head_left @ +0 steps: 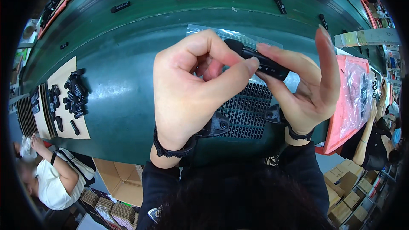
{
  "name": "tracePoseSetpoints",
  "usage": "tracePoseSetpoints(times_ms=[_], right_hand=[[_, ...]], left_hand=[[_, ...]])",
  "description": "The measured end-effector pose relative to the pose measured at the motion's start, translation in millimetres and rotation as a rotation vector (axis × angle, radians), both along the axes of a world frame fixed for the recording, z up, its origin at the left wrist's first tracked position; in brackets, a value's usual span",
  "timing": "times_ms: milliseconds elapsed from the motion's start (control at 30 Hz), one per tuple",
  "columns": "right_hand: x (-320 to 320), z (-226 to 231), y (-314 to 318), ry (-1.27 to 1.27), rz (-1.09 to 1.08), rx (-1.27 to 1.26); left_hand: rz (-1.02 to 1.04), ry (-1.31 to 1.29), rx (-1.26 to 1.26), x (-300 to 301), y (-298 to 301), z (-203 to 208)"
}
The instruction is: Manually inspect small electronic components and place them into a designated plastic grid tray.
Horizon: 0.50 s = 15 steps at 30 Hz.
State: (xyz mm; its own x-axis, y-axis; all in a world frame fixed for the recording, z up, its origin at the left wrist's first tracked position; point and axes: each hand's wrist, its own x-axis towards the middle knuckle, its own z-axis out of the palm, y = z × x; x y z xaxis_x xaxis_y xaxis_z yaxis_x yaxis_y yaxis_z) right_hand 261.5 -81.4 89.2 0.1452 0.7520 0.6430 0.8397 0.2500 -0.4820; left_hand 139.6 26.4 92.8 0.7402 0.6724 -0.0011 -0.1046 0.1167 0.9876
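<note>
A small black microphone [272,68] with a rounded dark head is held up in front of me, tilted down to the right. My right hand [309,81] grips its body between thumb and fingers, with one finger raised. The closed thumb and forefinger of my left hand [191,81] meet at the microphone's middle and press on it; whether a small piece sits between them is hidden. Beneath both hands lies a clear sheet with rows of black oval labels [247,121], and part of another clear sheet [200,29] shows behind. Each wrist wears a black strap with a dark bracket.
Loose black microphones pile up on cardboard [85,127] at the left. Others lie spaced along the green belt [234,6] beyond. A pink tray [334,138] with clear plastic stands at right. Other people work at both sides; an open carton [121,179] stands below left.
</note>
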Motion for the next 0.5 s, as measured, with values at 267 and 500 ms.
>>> tracePoseSetpoints(times_ms=[267, 500], right_hand=[[-3.6, 2.4, 0.6, -0.019, 0.003, -0.006], [2.2, -0.1, 1.3, -0.098, -0.014, -0.02]], left_hand=[[0.041, -0.01, 0.106, 1.6, -2.8, -1.6], [0.073, 0.074, 0.264, 4.8, -1.7, -9.1]])
